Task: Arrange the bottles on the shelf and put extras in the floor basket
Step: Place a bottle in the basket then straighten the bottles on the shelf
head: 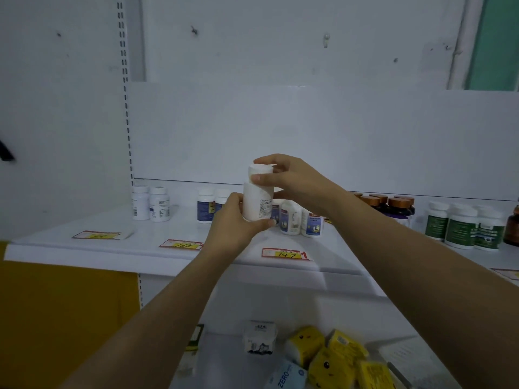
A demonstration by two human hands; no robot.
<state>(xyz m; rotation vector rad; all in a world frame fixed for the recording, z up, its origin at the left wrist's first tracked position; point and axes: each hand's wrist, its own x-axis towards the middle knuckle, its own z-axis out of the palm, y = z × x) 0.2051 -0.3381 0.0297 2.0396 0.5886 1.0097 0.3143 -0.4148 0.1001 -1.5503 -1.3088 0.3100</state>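
Gripping a white bottle (257, 202) by its base, the left hand (233, 220) curls at seven o'clock; the right hand (289, 178) pinches its cap (259, 169) (upright, above the shelf (151, 234)) at one o'clock.

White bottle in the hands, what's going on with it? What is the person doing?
A person holds the white bottle up in front of the shelf with both hands. The left hand grips its body and the right hand grips its cap. It is not set on the shelf yet. Other bottles stand there: blue-label bottles just behind it, bronze-capped bottles and green-label bottles to the right. No floor basket is in view.
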